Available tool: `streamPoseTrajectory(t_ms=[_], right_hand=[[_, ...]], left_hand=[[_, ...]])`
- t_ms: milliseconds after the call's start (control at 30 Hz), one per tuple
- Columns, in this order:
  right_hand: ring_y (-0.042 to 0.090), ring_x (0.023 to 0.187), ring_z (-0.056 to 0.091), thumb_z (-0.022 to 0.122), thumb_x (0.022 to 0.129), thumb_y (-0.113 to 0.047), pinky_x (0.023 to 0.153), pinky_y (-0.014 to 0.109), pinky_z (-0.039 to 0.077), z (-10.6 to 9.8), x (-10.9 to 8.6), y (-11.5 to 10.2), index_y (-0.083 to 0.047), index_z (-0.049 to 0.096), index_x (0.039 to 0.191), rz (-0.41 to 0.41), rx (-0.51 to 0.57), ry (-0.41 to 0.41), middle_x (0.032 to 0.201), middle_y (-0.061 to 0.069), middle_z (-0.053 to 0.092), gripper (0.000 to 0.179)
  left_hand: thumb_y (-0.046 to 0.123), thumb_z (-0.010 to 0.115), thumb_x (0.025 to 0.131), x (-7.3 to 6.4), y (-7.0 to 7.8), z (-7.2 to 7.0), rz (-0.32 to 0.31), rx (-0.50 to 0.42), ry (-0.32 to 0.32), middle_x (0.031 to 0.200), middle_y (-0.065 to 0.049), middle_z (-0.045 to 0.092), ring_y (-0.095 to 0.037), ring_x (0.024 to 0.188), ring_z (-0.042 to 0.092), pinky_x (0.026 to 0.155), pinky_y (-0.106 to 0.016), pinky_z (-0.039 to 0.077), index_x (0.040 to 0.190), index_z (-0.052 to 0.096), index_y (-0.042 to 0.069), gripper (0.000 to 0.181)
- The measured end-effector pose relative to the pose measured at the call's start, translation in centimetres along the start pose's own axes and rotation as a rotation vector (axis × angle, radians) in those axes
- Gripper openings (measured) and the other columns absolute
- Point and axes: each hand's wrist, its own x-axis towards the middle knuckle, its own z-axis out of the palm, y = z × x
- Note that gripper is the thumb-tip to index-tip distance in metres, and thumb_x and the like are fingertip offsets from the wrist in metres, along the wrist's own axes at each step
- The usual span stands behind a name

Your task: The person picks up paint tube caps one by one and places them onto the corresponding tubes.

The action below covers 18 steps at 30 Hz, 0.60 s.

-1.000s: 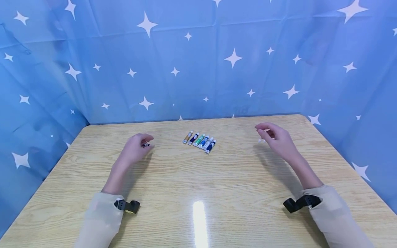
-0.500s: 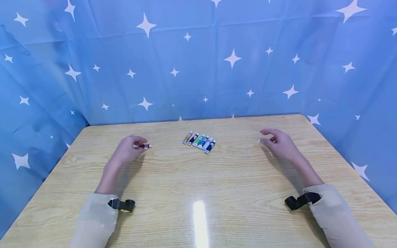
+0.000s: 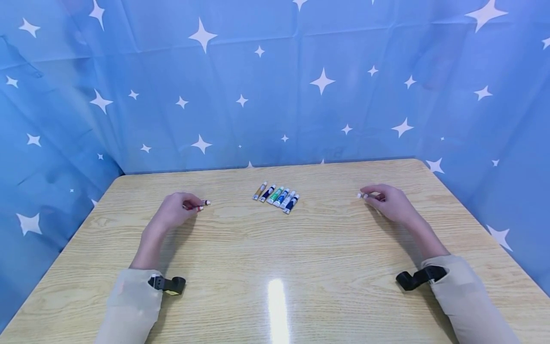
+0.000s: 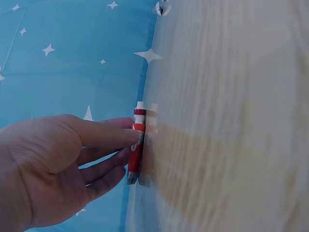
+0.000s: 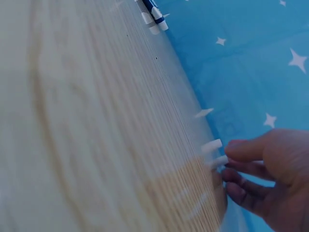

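Over the table's left part, my left hand (image 3: 174,210) pinches a red paint tube (image 4: 135,157) between thumb and fingers. Just behind it, a second tube with a dark red band and white cap (image 3: 206,203) pokes out past the fingertips. On the far right, my right hand (image 3: 392,203) has thumb and fingers curled together low at the tabletop. Two white tube caps (image 5: 211,145) stick out from its fingertips; the bodies of these tubes are mostly hidden by the hand. Between the hands, several paint tubes (image 3: 275,195) in gold, green, white and blues lie side by side, slanted.
The wooden table (image 3: 240,267) has rounded far corners and a bright light reflection near its front. A blue curtain (image 3: 275,110) with white stars hangs right behind the far edge and along both sides. Each wrist wears a small black camera (image 3: 175,285).
My left hand has shifted left and lowered onto the red tubes. The right hand has come slightly nearer and to the right, its fingers drawing together at the white-capped tubes. The middle row stays put.
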Motion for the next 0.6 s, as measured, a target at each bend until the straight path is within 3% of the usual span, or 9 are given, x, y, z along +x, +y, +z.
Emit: streamPoseTrajectory(t_ms=[333,600], right_hand=[[0.04,0.102,0.065,0.062,0.1,-0.007,0.085,0.054,0.05,-0.08,0.06,0.16,-0.001,0.071,0.118,0.035,-0.008,-0.011,0.12,0.026,0.066,0.022],[0.03,0.092,0.064,0.064,0.099,-0.007,0.079,0.043,0.049,-0.1,0.07,0.14,-0.002,0.073,0.11,0.053,-0.016,-0.019,0.11,0.02,0.07,0.016]], left_hand=[[0.0,0.068,0.093,0.03,-0.66,0.05,-0.058,-0.012,-0.002,0.099,-0.016,0.069,-0.028,0.089,0.063,0.072,-0.032,0.052,0.108,0.073,-0.004,0.016],[0.005,0.073,0.091,-0.01,-0.61,-0.15,-0.143,-0.03,-0.034,0.089,-0.011,0.066,-0.022,0.08,0.058,0.066,-0.03,0.047,0.101,0.07,-0.003,0.014]])
